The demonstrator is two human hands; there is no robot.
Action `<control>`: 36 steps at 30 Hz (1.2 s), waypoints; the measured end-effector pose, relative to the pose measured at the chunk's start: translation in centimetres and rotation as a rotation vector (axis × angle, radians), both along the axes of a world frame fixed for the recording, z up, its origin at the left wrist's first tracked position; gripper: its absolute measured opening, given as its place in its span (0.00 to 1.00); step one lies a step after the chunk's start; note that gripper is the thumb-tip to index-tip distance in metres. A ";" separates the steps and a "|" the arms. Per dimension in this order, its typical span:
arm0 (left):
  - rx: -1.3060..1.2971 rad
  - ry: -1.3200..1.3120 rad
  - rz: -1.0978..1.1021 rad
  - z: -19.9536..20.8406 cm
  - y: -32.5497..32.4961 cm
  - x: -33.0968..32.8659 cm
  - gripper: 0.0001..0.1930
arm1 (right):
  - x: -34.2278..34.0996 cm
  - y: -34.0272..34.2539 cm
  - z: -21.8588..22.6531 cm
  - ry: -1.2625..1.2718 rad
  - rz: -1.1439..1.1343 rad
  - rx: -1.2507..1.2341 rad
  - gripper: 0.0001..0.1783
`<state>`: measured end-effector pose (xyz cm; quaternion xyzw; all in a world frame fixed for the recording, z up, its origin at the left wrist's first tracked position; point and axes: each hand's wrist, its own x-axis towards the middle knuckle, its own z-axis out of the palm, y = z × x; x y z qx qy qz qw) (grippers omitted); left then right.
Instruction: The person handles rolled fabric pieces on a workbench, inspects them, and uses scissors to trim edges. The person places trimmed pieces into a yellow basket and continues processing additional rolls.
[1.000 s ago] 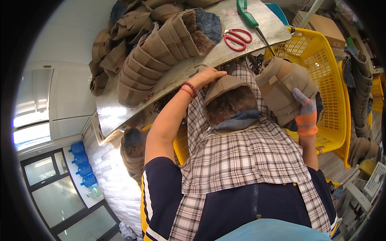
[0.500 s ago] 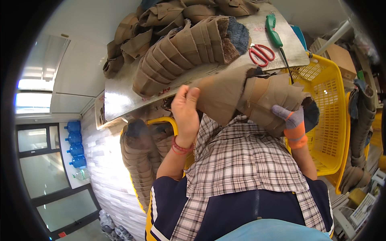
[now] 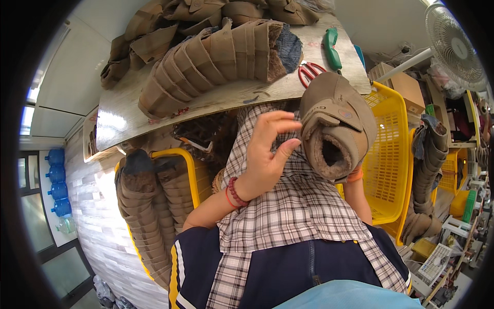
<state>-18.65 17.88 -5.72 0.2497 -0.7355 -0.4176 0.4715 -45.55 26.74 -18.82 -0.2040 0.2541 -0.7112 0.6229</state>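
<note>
A brown fleece-lined shoe upper [image 3: 346, 105] is held up over my lap, its fleecy round opening turned toward me. My right hand [image 3: 355, 174] holds it from behind; only a bit of the orange glove cuff shows, and the fingers are hidden. Just left of the upper, my bare left hand [image 3: 265, 154] is open, fingers bent and thumb apart, with nothing in it. On the table ahead lies a long nested row of brown uppers [image 3: 216, 62]. Red-handled scissors [image 3: 310, 72] and a green handheld tool [image 3: 332, 50] lie to its right.
More uppers are heaped at the back of the table [image 3: 121, 117]. A yellow basket [image 3: 393, 154] stands to my right. Another yellow basket [image 3: 189, 159], left of my lap, holds rows of uppers [image 3: 144, 216]. A fan [image 3: 455, 46] stands at the far right.
The upper in my right hand has swung from lying sideways to facing me with its opening. My left hand has let go of it and opened. The view has shifted right.
</note>
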 end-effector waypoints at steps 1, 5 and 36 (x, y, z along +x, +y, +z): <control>0.002 -0.010 0.030 -0.1 -0.6 -0.3 0.19 | 0.3 0.0 0.4 0.062 0.014 -0.021 0.44; 0.314 0.001 -0.184 0.7 -0.5 -2.6 0.33 | 0.2 0.1 -1.1 -0.048 0.010 -0.048 0.47; 0.219 -0.138 -0.524 -1.2 -4.4 -0.7 0.36 | 4.6 -0.9 8.2 0.445 0.071 -0.003 0.48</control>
